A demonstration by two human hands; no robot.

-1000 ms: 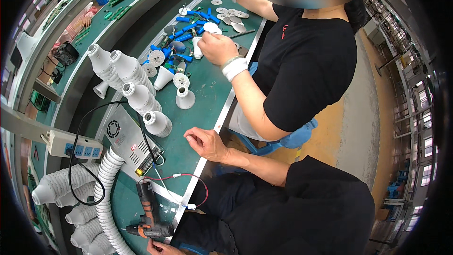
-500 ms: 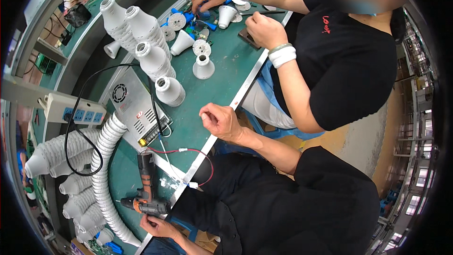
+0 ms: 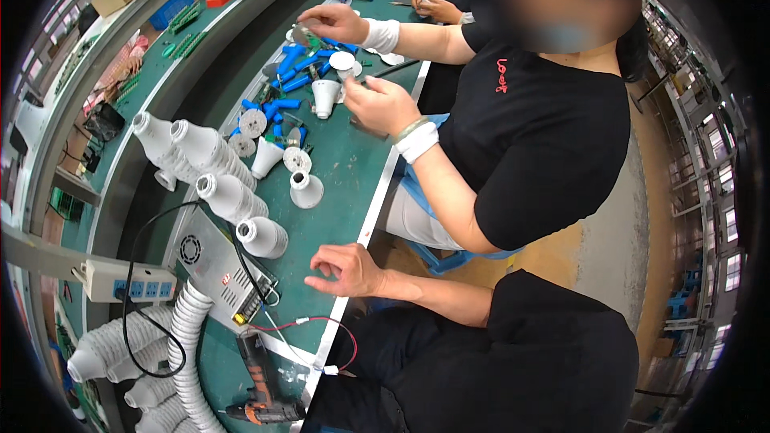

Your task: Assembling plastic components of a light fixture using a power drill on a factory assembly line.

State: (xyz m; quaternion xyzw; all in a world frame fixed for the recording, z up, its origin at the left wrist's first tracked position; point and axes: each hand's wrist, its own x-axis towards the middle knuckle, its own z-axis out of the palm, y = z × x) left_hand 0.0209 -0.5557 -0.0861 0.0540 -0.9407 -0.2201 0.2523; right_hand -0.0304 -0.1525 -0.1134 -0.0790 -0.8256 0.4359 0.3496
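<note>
My right hand [image 3: 346,270] hovers over the front edge of the green workbench [image 3: 337,172]. Its fingers are loosely curved, with a gap to the thumb and nothing between them. My left hand is out of the picture. Nearest to the right hand on the bench are a short stack of white cone-shaped lamp housings [image 3: 263,238] and a single upright white housing [image 3: 306,190]. Below lies a silver power supply [image 3: 212,261] with a looped red wire [image 3: 353,337] beside it. A black and orange cordless drill [image 3: 261,393] rests near the bottom edge.
A co-worker's hands [image 3: 385,106] work over a pile of blue parts [image 3: 301,72] and white discs [image 3: 253,122]. Taller stacks of housings [image 3: 210,152] stand behind. A power strip [image 3: 132,282] with a black cable and a white ribbed row [image 3: 186,353] occupy the left.
The view has shifted, so the bench contents sit lower in the picture. My left hand, formerly beside the drill, has left the view. My right hand's fingers have spread from a looser curl.
</note>
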